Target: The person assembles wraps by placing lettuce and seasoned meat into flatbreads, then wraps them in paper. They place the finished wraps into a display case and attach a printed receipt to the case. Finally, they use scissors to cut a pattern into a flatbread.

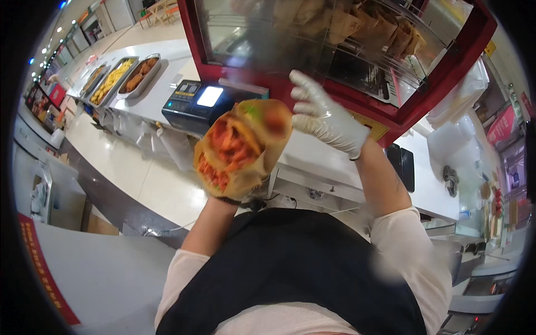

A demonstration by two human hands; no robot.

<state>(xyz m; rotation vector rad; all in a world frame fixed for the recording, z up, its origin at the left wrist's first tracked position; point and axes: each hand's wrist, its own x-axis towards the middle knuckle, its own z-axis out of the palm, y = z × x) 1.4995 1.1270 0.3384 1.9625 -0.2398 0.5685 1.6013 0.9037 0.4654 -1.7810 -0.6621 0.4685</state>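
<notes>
Several filled flatbreads (237, 148) in brown paper bags are bunched together in front of my chest. Reddish, shredded-looking filling shows at their open tops, with a bit of green in the one on the right. My left forearm (211, 226) reaches up beneath them, and they rest in my left hand, whose fingers are hidden behind the bags. My right hand (326, 117), in a thin whitish glove, is raised just right of the flatbreads. It holds nothing; its fingers are stretched out and apart, near the red-framed glass cabinet (391, 125).
Inside the cabinet stand more filled paper bags (385, 28) on a wire rack. A dark payment device (192, 103) with a lit screen sits behind the flatbreads. Farther left, metal trays of fried food (139, 78) line the white counter (170, 56). Clear plastic bags (460, 92) hang at right.
</notes>
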